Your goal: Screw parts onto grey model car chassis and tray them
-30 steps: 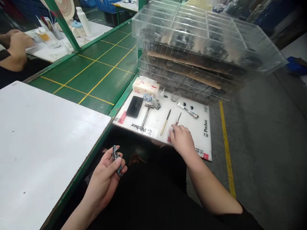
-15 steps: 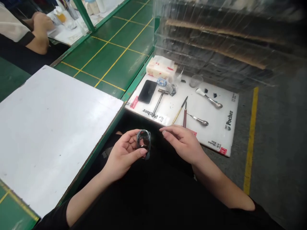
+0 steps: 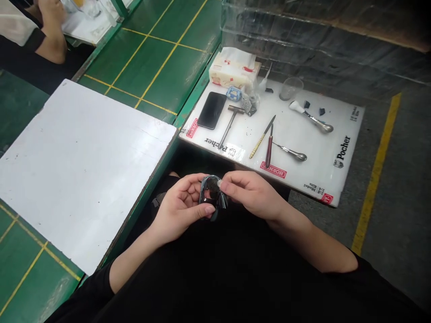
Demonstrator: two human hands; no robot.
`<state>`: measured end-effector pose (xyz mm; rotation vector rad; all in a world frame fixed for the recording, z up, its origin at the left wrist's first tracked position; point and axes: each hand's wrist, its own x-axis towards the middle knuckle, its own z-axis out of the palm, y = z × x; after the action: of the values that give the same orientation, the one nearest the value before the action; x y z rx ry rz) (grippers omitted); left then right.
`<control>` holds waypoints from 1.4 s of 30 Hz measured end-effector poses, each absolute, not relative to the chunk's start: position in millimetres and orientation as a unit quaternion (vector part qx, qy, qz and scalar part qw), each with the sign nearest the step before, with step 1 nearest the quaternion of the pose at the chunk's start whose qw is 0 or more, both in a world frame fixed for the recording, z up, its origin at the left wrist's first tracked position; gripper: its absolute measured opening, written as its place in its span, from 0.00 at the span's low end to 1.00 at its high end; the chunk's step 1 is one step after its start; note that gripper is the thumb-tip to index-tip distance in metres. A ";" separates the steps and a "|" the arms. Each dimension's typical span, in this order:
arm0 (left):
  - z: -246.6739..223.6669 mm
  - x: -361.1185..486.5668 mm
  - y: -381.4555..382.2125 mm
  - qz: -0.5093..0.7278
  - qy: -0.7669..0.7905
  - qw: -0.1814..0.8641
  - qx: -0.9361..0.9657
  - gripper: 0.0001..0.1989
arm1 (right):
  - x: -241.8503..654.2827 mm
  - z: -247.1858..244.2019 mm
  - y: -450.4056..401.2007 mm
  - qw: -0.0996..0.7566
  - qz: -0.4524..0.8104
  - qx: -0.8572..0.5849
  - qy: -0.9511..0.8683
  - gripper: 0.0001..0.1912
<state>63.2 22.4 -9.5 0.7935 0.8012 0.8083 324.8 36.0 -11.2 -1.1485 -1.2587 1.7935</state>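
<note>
My left hand [image 3: 182, 207] grips a small dark oval part [image 3: 203, 190] that looks like a shiny frame with an opening in its middle. The thumb presses on its lower edge and the fingers curl behind it. On the other side, my right hand [image 3: 251, 193] is closed, with thumb and forefinger pinched at the part's upper right edge. Just below that pinch, dark glossy strips or folds [image 3: 222, 200] fan out; I cannot tell whether they belong to the part. Both hands are above my dark lap, near the board's front edge.
On the white printed board [image 3: 316, 166] lie a phone [image 3: 212, 110], a T-shaped hammer [image 3: 231, 123], a yellow-handled file [image 3: 262, 137], a red-handled tool [image 3: 269, 150], metal-handled tools [image 3: 292, 153], a tissue box [image 3: 232, 72] and a clear cup [image 3: 291, 89]. A white sheet [image 3: 84, 166] covers the left bench. Another person's arm [image 3: 52, 38] shows at upper left.
My right hand has come left to the oval part and now pinches its edge. Dark strips now show at its right side. The view has shifted, and the other person's hand has risen.
</note>
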 end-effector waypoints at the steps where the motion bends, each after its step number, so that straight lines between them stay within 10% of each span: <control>1: -9.8 63.8 22.6 0.368 0.367 0.778 0.351 0.32 | 324.5 -11.9 36.1 0.327 0.703 -0.424 -0.469 0.36; 17: -2.4 72.3 32.2 0.328 0.404 0.840 0.156 0.33 | 312.1 -33.1 27.3 0.358 0.833 -0.323 -0.269 0.23; 42: 5.8 78.6 19.0 0.318 0.390 0.835 0.223 0.30 | 319.4 -25.0 15.5 0.314 0.852 -0.298 -0.296 0.29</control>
<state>78.6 19.0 5.8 0.4715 0.8250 0.6730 319.4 15.5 -25.0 -0.7860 -0.7807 2.2453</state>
